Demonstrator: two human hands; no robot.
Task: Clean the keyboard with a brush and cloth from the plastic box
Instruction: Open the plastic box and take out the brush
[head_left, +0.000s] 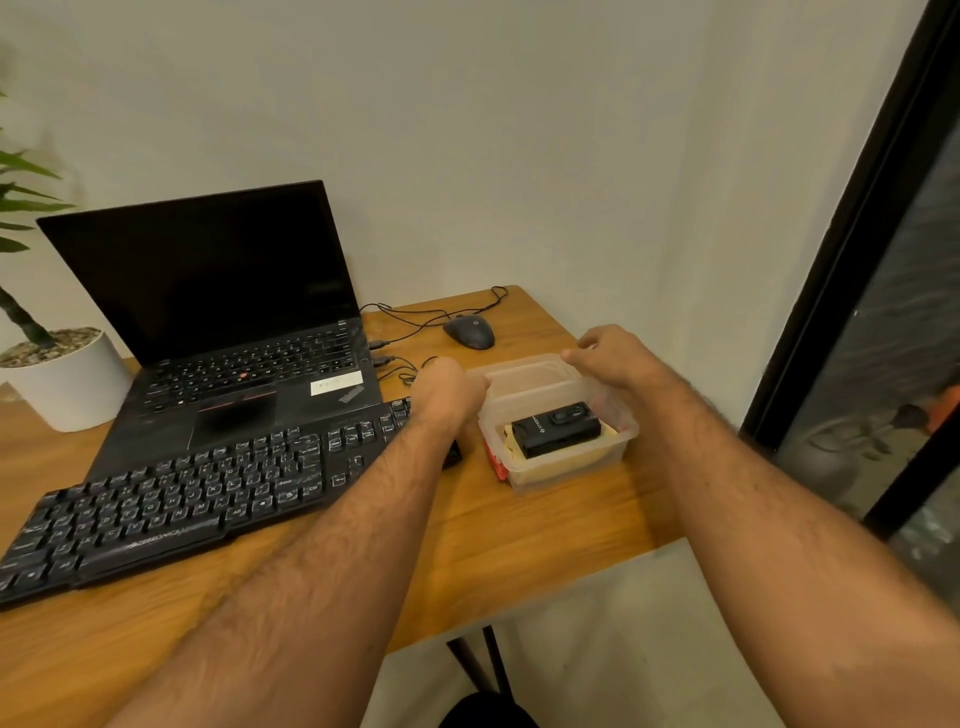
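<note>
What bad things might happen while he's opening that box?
1. The clear plastic box sits near the wooden table's right edge; tugging by the left hand and right hand might push it off.
2. The black rectangular case inside could tumble out.
3. The left forearm lies over the black keyboard and may nudge it.

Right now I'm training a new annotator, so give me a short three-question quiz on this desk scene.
1. True or false: the keyboard lies in front of the open laptop.
2. What sits inside the plastic box? A) a black case on something yellow B) a mug C) scissors
3. Fill in: the left hand and the right hand are both at the ____ of the box.

Key:
1. True.
2. A: the black case.
3. Rim: left hand at its left edge, right hand at its far right corner. Whether a clear lid is still on is hard to tell.
</note>
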